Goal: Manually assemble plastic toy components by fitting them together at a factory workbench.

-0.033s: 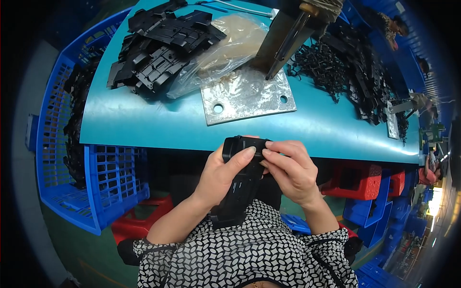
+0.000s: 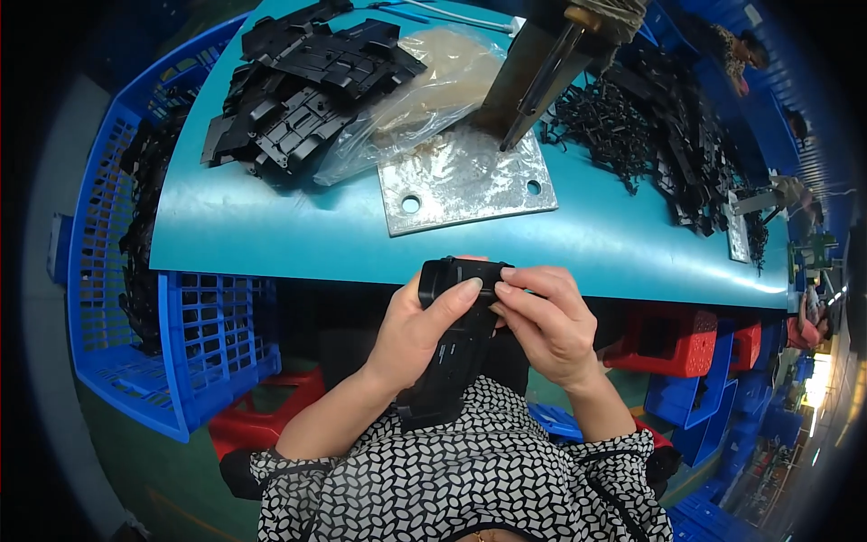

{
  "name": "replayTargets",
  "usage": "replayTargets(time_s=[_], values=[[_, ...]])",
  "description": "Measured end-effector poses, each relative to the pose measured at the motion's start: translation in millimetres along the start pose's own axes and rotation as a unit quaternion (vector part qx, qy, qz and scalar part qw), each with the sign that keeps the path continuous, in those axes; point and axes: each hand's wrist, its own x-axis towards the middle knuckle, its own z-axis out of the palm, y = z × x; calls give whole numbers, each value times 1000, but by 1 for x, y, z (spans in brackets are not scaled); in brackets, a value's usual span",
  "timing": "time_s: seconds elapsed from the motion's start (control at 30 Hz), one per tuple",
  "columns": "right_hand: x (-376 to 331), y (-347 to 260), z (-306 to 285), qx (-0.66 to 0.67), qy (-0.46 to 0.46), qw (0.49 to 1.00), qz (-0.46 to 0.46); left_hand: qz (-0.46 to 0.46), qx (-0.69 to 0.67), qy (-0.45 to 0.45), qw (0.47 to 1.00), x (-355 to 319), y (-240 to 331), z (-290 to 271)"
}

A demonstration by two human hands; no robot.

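My left hand (image 2: 408, 332) is wrapped round a long black moulded plastic part (image 2: 452, 357), its thumb pressed flat on the upper end. The part is held tilted in front of my body, just off the near edge of the table. My right hand (image 2: 553, 318) pinches thumb and fingers together at the part's upper right edge. Whatever sits between those fingertips is too small or hidden to make out. Beyond both hands, a scuffed metal plate (image 2: 465, 185) with round holes lies on the teal table (image 2: 271, 230), under a metal press-like post (image 2: 533, 77).
Black plastic parts (image 2: 316, 68) are piled at the back left beside a clear plastic bag (image 2: 397, 122). Small black pieces (image 2: 601, 126) heap up on the right. A blue crate (image 2: 221, 321) stands left, red stools (image 2: 664, 339) right. Another person (image 2: 741, 50) is at the far right.
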Motion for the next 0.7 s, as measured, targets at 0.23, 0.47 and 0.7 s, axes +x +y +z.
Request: replayTargets(time_s=[0.23,0.47,0.7], values=[[-9,-2,8,18,42,999,-5,27,41,-5,999,-3,-4,-2],[-13,1,5,62,15,998,16,17,61,-32,997,-3,-4,-8],[-8,0,10,31,13,999,14,37,117,-2,992,2,-11,-11]])
